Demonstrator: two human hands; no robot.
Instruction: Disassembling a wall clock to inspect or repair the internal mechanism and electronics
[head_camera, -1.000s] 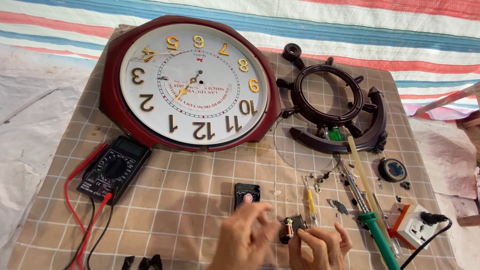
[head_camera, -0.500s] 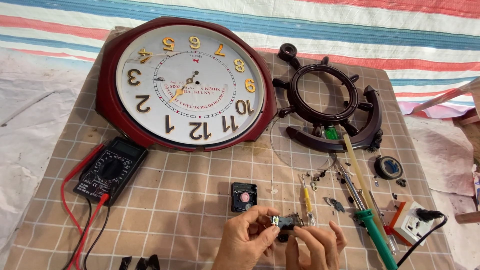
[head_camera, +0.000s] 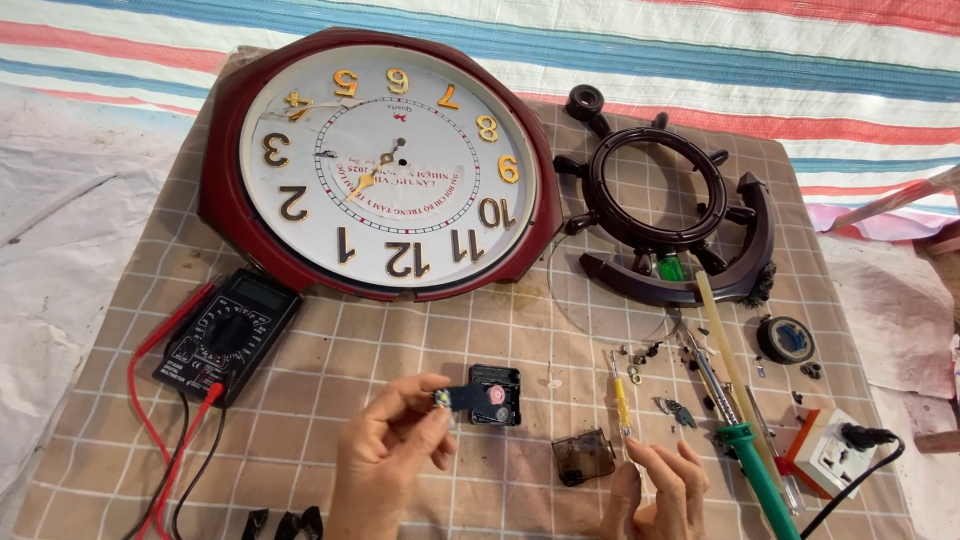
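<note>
Left hand (head_camera: 395, 455) pinches a small black part (head_camera: 458, 400) up off the checked cloth (head_camera: 400, 340), clear for viewing. Right hand (head_camera: 660, 485) rests loosely curled beside the yellow-handled screwdriver (head_camera: 621, 405), ready to grab.

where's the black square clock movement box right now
In the head view, the black square clock movement box lies on the checked mat at lower centre, below the round red-framed wall clock, beside the left hand.

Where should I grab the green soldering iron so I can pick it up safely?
Grab the soldering iron by its thick green handle, coming from above on its open right-hand side. The thin metal tip points up and away toward the ship-wheel frame, so the handle end lies nearest, close beside the right hand.
</note>
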